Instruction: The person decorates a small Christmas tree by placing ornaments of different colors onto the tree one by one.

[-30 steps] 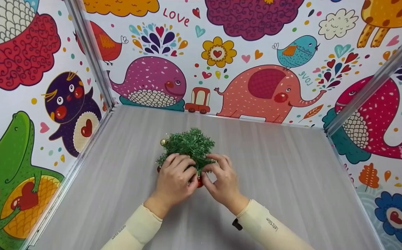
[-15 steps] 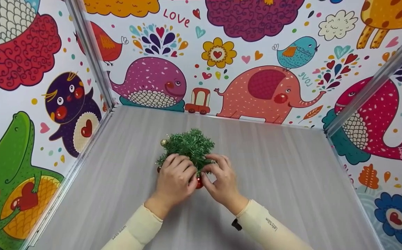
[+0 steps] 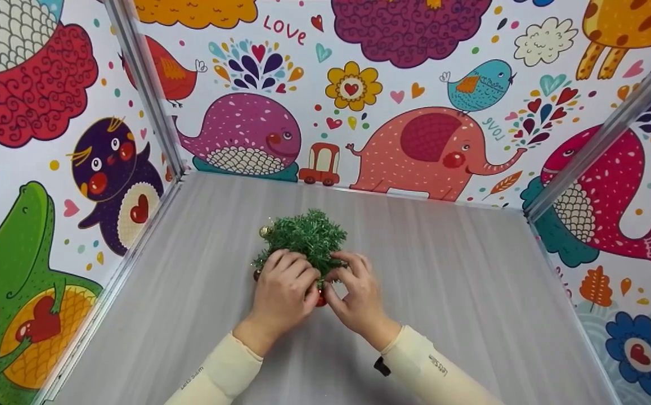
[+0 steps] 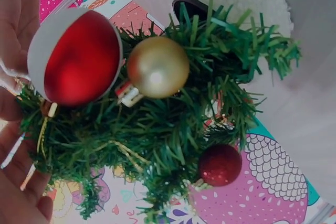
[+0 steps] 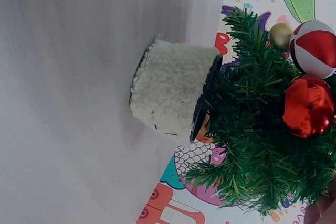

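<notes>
A small artificial Christmas tree stands on the table, in a fleecy white pot. My left hand curls its fingers into the branches at the front left. Opposite it, the right hand pinches the tree at the front right, thumb and index finger together by a red bauble. What lies right between the fingertips is hidden. The left wrist view shows a red-and-white bauble, a matte gold bauble and a glittery dark red bauble among the twigs. Thin gold strings hang there too.
The grey wood-grain table surrounds the tree. Printed panels with cartoon animals wall in its back and both sides. Metal strips run up the two back corners.
Both hands keep their place at the front of the tree. The right fingers shift very slightly and the red bauble between the hands sits a touch further left.
</notes>
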Motion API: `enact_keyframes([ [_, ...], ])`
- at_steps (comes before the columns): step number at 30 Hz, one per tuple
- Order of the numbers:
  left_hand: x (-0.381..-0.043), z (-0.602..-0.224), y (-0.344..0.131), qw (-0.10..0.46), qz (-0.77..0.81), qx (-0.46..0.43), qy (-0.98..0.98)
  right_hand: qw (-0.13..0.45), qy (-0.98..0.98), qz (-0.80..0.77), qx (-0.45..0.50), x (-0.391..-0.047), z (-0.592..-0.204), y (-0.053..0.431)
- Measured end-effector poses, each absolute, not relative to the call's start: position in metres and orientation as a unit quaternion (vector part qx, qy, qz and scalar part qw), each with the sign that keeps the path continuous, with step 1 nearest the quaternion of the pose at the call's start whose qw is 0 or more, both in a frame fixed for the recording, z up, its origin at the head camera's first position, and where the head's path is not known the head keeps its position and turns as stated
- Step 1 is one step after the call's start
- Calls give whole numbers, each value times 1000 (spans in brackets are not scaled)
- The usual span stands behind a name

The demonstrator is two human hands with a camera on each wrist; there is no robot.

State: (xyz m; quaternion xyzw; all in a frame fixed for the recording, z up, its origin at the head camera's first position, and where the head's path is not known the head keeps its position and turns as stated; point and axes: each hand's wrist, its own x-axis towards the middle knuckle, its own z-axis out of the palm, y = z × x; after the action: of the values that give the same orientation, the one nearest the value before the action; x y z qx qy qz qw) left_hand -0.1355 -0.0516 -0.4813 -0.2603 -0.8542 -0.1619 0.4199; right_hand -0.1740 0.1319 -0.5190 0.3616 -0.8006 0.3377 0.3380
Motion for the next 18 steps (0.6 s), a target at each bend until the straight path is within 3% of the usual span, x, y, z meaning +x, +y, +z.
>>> enact_keyframes([
  [18, -136, -478, -58, 404, -131, -297, -855, 301, -810, 321, 387, -171, -519, 136],
])
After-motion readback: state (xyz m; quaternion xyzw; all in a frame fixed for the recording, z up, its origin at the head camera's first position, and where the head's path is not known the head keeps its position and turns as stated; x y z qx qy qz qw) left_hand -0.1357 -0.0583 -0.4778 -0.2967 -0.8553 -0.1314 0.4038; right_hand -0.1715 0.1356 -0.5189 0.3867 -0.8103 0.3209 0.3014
